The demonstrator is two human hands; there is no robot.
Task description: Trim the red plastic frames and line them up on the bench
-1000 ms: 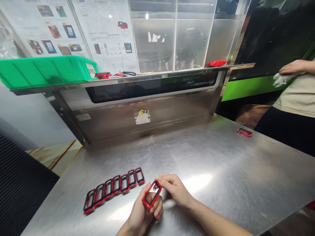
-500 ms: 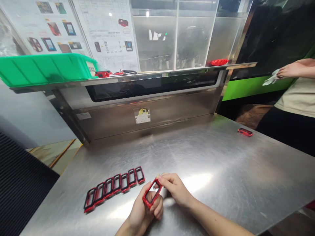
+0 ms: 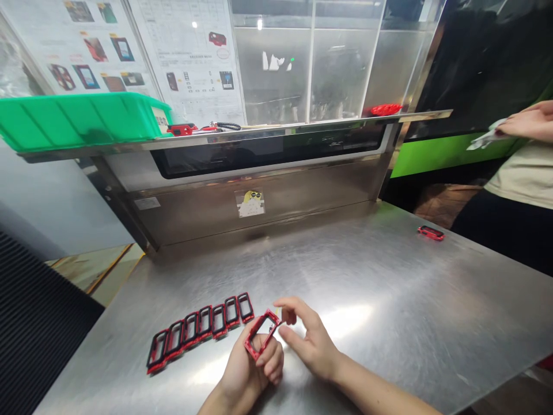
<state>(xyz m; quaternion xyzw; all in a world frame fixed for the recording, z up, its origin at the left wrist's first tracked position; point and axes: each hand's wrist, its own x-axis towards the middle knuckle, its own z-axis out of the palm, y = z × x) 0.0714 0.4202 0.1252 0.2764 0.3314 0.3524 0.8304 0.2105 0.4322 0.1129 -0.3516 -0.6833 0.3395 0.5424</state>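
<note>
My left hand (image 3: 253,366) grips a red rectangular frame (image 3: 260,334) with black trim, tilted up above the steel table (image 3: 389,300). My right hand (image 3: 305,337) is beside the frame's upper right corner, fingers spread and curled; thumb and index tips are near the corner, holding nothing I can make out. To the left, a row of several matching red and black frames (image 3: 201,328) lies flat on the table, side by side.
One more red frame (image 3: 430,232) lies far right on the table. A green bin (image 3: 82,121) sits on the shelf above, with red parts (image 3: 181,129) and a red piece (image 3: 384,109). Another person (image 3: 518,178) stands at the right holding a white cloth.
My right hand has let go of its pinch at the frame's corner and opened, fingers spread. The left hand has tipped the frame slightly left. The other person's hand moved right.
</note>
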